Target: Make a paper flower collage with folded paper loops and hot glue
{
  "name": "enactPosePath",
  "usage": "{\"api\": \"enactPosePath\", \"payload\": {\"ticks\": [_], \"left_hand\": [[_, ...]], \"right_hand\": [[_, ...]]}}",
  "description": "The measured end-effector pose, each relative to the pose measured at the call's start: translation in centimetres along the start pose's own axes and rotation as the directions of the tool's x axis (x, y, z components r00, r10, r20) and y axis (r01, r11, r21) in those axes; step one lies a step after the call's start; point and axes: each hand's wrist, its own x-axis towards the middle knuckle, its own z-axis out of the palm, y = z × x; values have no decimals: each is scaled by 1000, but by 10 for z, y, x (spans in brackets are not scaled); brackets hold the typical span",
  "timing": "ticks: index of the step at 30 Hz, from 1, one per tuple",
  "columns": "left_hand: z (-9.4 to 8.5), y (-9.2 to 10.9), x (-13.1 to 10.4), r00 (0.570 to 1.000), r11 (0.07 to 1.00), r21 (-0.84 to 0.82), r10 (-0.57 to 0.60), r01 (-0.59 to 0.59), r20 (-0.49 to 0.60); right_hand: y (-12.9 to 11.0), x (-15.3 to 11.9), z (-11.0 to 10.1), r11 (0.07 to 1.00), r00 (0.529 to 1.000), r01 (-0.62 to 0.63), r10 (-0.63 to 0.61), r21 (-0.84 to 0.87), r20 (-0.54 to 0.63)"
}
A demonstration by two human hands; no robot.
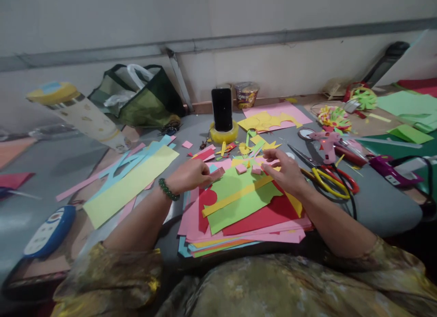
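The left hand is pinching a small pink paper piece, fingers closing on its near end, and that piece is sitting just above the left edge of a light green sheet. The right hand is hovering at the other side with its fingers curved and spread apart. Two pink paper squares are lying between the hands, and the right one is sitting just beside the right thumb. Can't really tell if they're touching.

A yellow paper strip is running diagonally across the green sheet, which is lying on red paper and a messy stack of pink, blue and orange sheets. Little cut scraps are littering the surface beyond that.

Over by the right arm, yellow-handled scissors are lying next to a pink glue gun. At the back a phone is standing in a roll of yellow tape, with an instant noodle cup sitting behind it. On the left, blue paper strips are fanning out beside a long pale yellow one.
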Motion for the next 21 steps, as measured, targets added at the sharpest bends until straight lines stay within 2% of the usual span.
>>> {"api": "enactPosePath", "payload": {"ticks": [3,8,10,13,17,19,21], "left_hand": [[-5,-9,1,999,997,-63,44,-43,21],[-13,-17,-4,994,994,-63,93,-90,50],[-16,-18,-7,993,991,-70,117,-115,25],[-22,-19,-11,986,982,-104,150,-157,-73],[-21,-13,-15,972,896,-390,150,-211,-181],[-15,-4,-16,978,808,-553,143,-206,-155],[-3,8,-16,982,732,-658,181,-175,-60]], "right_hand": [[-1,0,0,1000,1000,5,-5,18,16],[-2,-1,1,1000,1000,15,-16,17,23],[-3,-2,2,1000,1000,13,-13,21,19],[-5,-1,0,999,1000,11,-11,43,0],[-14,-2,-5,998,999,33,-31,62,-22],[-24,-7,-7,996,999,49,-49,72,-5],[-37,-14,-9,994,996,73,-77,85,49]]}}
